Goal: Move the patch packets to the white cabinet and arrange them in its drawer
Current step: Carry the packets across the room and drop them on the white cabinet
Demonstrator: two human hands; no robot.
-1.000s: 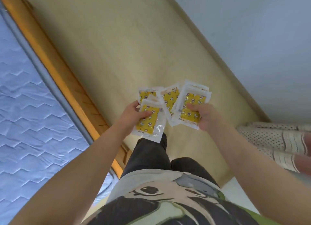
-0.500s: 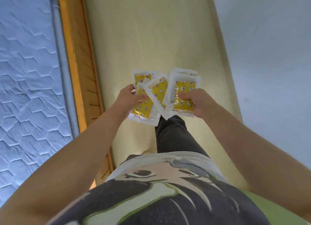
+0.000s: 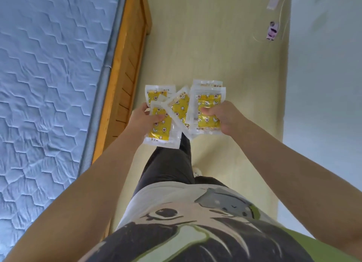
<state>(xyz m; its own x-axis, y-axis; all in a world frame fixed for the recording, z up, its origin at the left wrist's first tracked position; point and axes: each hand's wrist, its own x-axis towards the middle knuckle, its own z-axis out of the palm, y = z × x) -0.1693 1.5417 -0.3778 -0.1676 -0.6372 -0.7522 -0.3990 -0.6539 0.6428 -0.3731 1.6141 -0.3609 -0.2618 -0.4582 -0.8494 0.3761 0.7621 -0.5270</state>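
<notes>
Several patch packets, clear plastic with yellow star-printed inserts, are fanned out in front of my body above the floor. My left hand grips the left packets with its thumb across the front one. My right hand grips the right packets, thumb on top. One packet lies tilted between the two bunches. The white cabinet and its drawer are not in view.
A bed with a blue quilted mattress and an orange wooden frame runs along the left. Pale yellow floor stretches ahead between the bed and a white wall. Two small items with a cable lie on the floor far ahead.
The view has swung so the bed now runs straight along the left and more floor shows ahead. Both hands keep the same hold on the packets.
</notes>
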